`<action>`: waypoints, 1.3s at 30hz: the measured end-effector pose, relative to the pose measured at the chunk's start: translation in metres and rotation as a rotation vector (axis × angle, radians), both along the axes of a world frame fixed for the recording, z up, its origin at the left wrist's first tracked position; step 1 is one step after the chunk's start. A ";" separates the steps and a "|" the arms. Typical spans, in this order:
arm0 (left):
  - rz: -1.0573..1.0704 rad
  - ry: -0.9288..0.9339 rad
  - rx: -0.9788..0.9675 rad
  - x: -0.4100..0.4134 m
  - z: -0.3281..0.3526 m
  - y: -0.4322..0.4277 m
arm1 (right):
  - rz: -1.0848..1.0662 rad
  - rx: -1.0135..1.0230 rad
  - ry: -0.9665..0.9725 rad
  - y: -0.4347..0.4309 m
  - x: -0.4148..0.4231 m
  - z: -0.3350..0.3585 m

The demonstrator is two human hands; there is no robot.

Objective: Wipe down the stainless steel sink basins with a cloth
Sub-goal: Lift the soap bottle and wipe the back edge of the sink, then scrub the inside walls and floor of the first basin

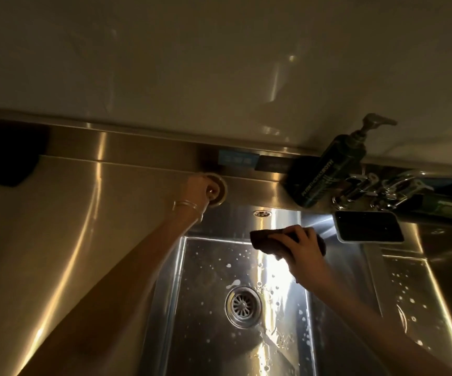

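The dark cloth [263, 237] is being pressed against the rear wall of the basin [206, 267] by the right hand [300, 253], fingers curled over it. The round knob [216, 189] on the deck is being gripped by the left hand [196, 189]. The phone [368, 226] on the ledge just beside is being endangered: a wide stroke could knock it into the wet basin.

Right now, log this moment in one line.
left hand grips round metal knob | right hand holds dark cloth against steel basin back wall
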State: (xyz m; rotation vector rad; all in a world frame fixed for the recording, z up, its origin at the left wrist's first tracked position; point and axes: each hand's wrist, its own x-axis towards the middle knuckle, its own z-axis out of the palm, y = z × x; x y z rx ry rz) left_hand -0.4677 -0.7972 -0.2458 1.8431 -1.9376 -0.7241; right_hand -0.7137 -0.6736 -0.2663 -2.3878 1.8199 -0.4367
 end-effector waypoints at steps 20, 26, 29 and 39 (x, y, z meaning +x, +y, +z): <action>-0.065 -0.291 -0.030 0.086 -0.015 0.082 | -0.001 0.073 -0.045 0.029 0.039 -0.054; -0.101 -0.443 0.063 0.112 -0.049 0.144 | -0.082 -0.070 -0.107 -0.036 0.079 -0.078; -0.051 -0.488 -0.008 0.108 -0.056 0.144 | -0.095 -0.190 -0.079 -0.063 0.091 -0.098; -0.053 -0.500 -0.101 0.113 -0.070 0.145 | -0.053 -0.171 -0.119 -0.064 0.123 -0.177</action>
